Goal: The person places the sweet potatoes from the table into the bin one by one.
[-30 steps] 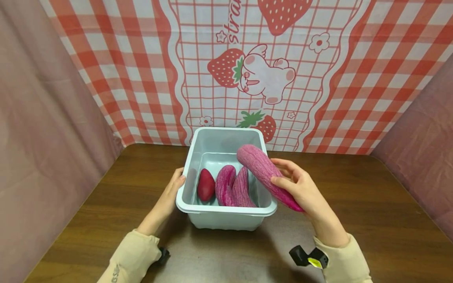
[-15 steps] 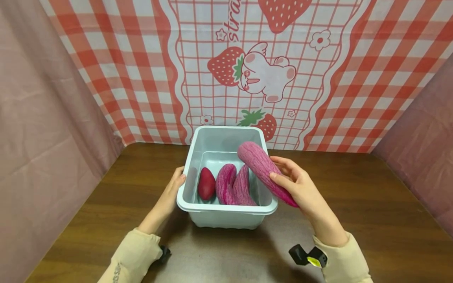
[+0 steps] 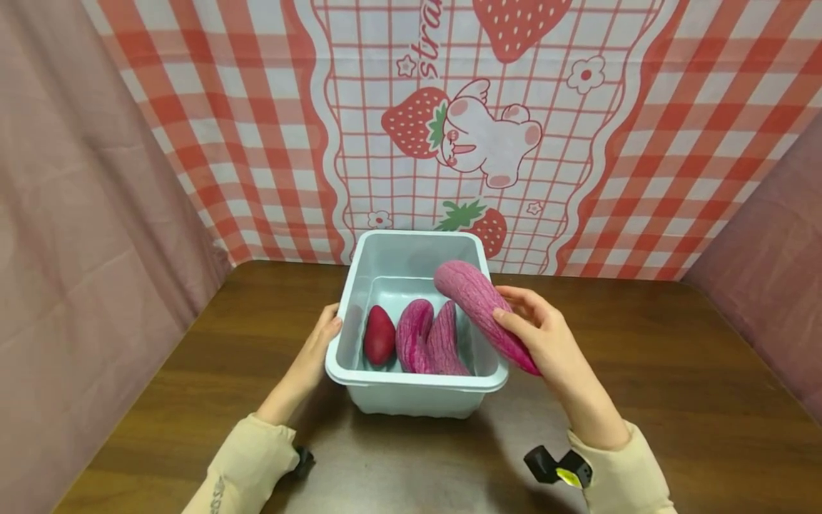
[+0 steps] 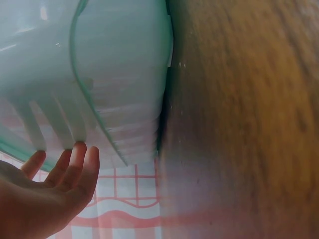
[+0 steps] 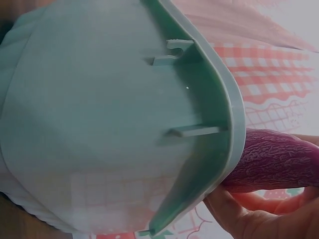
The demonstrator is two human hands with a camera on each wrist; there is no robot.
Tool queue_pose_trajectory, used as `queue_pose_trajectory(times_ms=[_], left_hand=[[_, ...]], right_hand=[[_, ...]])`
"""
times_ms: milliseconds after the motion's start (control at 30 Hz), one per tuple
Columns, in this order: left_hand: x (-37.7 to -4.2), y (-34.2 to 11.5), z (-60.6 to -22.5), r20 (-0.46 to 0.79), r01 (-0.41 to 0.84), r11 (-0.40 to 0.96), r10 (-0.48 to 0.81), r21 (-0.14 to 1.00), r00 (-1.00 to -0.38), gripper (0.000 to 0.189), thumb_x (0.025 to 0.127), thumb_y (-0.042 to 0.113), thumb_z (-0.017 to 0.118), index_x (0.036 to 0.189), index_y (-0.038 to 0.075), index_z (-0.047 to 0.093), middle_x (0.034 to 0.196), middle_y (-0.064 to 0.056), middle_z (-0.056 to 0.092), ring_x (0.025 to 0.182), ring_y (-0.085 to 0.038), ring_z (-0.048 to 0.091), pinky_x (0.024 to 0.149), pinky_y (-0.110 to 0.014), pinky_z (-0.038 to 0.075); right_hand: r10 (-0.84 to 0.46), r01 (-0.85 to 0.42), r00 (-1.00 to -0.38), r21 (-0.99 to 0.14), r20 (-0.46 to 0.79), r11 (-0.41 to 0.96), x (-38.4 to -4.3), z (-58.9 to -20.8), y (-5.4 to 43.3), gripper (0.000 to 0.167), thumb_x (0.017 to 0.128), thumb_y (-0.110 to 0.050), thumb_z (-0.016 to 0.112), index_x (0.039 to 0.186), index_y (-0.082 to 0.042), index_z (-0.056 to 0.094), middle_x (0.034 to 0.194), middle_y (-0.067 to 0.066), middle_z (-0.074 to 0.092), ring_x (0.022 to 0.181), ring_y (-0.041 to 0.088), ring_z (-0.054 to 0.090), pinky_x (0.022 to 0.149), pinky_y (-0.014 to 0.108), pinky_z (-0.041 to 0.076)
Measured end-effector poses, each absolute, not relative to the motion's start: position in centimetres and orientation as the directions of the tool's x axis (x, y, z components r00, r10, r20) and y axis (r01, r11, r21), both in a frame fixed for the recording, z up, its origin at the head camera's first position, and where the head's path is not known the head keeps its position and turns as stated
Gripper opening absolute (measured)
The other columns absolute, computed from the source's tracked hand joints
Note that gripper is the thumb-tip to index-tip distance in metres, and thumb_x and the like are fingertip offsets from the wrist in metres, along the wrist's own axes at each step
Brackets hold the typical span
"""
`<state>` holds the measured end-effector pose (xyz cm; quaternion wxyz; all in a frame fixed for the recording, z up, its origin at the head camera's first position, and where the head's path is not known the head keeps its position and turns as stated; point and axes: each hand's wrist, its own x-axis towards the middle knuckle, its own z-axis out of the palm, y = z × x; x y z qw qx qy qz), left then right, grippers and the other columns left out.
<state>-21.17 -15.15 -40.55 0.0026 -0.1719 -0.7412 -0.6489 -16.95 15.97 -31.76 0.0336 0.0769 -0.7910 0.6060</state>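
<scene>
My right hand (image 3: pixel 549 341) grips a long, slightly curved, pink-purple vegetable (image 3: pixel 478 301) with streaked skin, its kind unclear. The vegetable tilts over the right rim of a pale blue plastic bin (image 3: pixel 414 382), its rounded end above the inside. In the right wrist view, the same vegetable (image 5: pixel 279 158) appears behind the bin's rim. My left hand (image 3: pixel 311 357) rests against the bin's left side; in the left wrist view its fingertips (image 4: pixel 79 147) touch the outer wall. Inside lie a smooth dark-red tapered piece (image 3: pixel 379 335) and two streaked purple pieces (image 3: pixel 414 334), (image 3: pixel 444 343) side by side.
The bin stands on a brown wooden table (image 3: pixel 212 371). Behind it hangs a red-and-white checked cloth (image 3: pixel 257 128) with printed strawberries. Pink curtains (image 3: pixel 83 214) close off both sides. A black wrist device (image 3: pixel 557 465) sits at the right sleeve.
My right hand keeps its grip, and the purple vegetable's lower end has drawn slightly up and in. The view has shifted a little; the left hand and bin contents look the same.
</scene>
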Motion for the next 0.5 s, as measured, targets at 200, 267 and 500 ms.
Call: queue_pose_trajectory(times_ms=[200,267,500], left_hand=[[-21.17,-15.13,-40.59,0.231,0.259,0.089,0.251,0.962,-0.940,0.043,0.095,0.025,0.028,0.131,0.001,0.033,0.120,-0.025,0.044,0.097,-0.024,0.051,0.079,-0.029,0.044],[-21.16,-15.13,-40.66,0.232,0.260,0.083,0.256,0.962,-0.939,0.043,0.096,0.024,0.027,0.131,0.000,0.033,0.119,-0.026,0.044,0.097,-0.023,0.052,0.079,-0.030,0.044],[-21.11,-15.16,-40.67,0.231,0.261,0.090,0.253,0.961,-0.939,0.042,0.096,0.025,0.027,0.131,0.002,0.034,0.120,-0.026,0.044,0.098,-0.025,0.051,0.079,-0.030,0.044]], right_hand=[[-0.083,-0.142,-0.989,-0.942,0.122,0.304,-17.19,-31.40,15.86,0.042,0.089,-0.025,0.057,0.126,-0.006,0.049,0.108,0.011,0.058,0.087,0.007,0.055,0.074,0.021,0.045],[-0.088,-0.137,-0.990,-0.932,0.114,0.335,-17.29,-31.33,15.84,0.043,0.089,-0.027,0.057,0.126,-0.007,0.049,0.111,0.015,0.057,0.088,0.009,0.055,0.074,0.022,0.046],[-0.094,-0.142,-0.989,-0.904,0.113,0.402,-17.41,-31.03,15.60,0.044,0.088,-0.027,0.058,0.125,-0.005,0.049,0.115,0.018,0.056,0.088,0.013,0.057,0.073,0.022,0.047]])
